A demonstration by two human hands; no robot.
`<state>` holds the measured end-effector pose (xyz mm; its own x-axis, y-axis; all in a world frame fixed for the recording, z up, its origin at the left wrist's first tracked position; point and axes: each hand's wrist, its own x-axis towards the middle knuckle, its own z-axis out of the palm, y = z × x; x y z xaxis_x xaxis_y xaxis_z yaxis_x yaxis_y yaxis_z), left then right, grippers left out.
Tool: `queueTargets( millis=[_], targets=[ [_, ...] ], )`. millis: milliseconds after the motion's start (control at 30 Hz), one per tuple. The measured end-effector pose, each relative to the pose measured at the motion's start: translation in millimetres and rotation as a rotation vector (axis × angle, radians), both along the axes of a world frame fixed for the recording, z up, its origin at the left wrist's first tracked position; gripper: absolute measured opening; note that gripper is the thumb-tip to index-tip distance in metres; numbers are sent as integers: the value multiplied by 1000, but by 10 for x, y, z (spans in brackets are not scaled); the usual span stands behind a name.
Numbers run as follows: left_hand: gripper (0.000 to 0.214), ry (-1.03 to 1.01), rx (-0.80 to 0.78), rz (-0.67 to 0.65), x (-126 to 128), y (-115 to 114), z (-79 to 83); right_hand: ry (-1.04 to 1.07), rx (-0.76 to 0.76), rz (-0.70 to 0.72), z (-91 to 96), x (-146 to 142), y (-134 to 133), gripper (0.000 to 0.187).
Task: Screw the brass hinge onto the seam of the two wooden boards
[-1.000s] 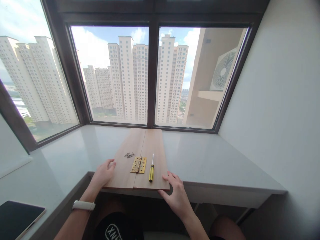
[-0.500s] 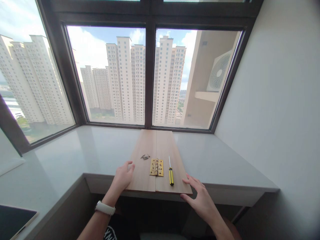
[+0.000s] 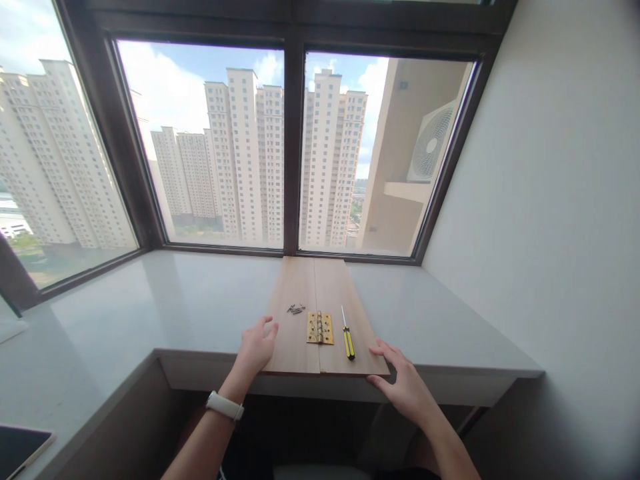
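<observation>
Loosely curled, its thumb apart from the fingers, the left hand [image 3: 257, 347] rested along the outer edge of a pale wooden left board [image 3: 291, 347]; the right hand [image 3: 403, 380] was spread about the near outer corner of a pale wooden right board [image 3: 341, 287], fingers at its side and thumb at its front; how firmly either pressed could not be told. Both flat boards lay side by side on the glossy white countertop [image 3: 200, 293], long axes running from the person towards the dark window frame [image 3: 293, 167]; a brass-coloured rectangular metal hinge [image 3: 313, 328] lay unfolded across their seam, one leaf on each board, its barrel following the joint. On the right board, a screwdriver with a yellow-and-black handle [image 3: 349, 343] pointed its slim metal shaft at the window, slightly leftward, handle nearest the person; the left board bore small dark metal screws [image 3: 296, 309], loosely clustered beyond the hinge and pointing various ways.
</observation>
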<state>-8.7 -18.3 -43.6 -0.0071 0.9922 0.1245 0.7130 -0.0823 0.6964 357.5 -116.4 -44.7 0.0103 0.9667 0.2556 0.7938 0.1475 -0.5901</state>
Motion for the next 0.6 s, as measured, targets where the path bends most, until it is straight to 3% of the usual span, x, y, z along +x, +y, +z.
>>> queueTargets(
  millis=[100, 200, 433, 600],
  targets=[
    [48, -7, -63, 90, 54, 5, 73, -51, -2, -7, -13, 3, 9, 52],
    [53, -13, -82, 75, 83, -54, 158, -111, 13, -19, -34, -34, 0, 56],
    [100, 202, 108, -229, 4, -474, 86, -202, 85, -87, -95, -194, -16, 67],
    [85, 199, 208, -220, -24, -573, 23, -200, 106, -91, -91, -198, -25, 65]
  ],
)
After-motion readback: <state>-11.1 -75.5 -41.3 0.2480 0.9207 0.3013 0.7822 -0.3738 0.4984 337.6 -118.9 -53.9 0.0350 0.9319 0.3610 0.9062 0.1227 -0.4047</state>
